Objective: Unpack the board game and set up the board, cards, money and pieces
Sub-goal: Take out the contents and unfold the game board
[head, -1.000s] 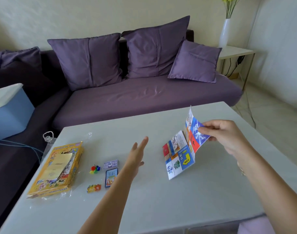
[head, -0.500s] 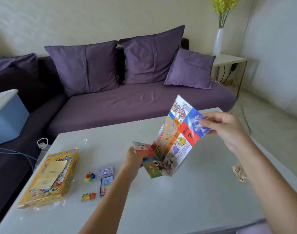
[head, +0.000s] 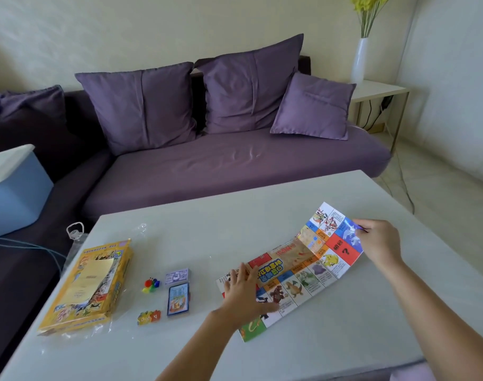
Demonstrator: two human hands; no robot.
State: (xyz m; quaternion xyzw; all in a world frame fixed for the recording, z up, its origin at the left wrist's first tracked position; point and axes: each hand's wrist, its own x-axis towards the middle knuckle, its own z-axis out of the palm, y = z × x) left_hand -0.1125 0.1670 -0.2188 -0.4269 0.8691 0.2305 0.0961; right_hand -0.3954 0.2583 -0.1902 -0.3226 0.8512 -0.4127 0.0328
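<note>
- A purple sofa (head: 234, 166) with three purple cushions fills the 12 o'clock side of our view, beyond the worktop.
- The pale grey worktop (head: 344, 339) carries all the game parts.
- The paper game board (head: 303, 270) lies printed side up at about 3 o'clock on the worktop. It is a partly unfolded strip running from 7 o'clock to 1 o'clock, with a raised crease across its middle.
- The yellow game box (head: 89, 287) lies at 9 o'clock on clear plastic wrap, well apart from the board.
- Our left hand (head: 243, 295) presses flat on the board's 7 o'clock end, fingers straight and spread.
- Our right hand (head: 380, 240) pinches the board's blue 1 o'clock corner between thumb and curled fingers.
- The blue-backed card deck (head: 178, 299) sits between box and board.
- The stack of play money (head: 177, 276) lies just beside the deck, at its 12 o'clock.
- The coloured pawns (head: 151, 284) cluster at the deck's 10 o'clock.
- A small orange and yellow pack (head: 149, 317) lies at the deck's 8 o'clock; we cannot tell what it holds.
</note>
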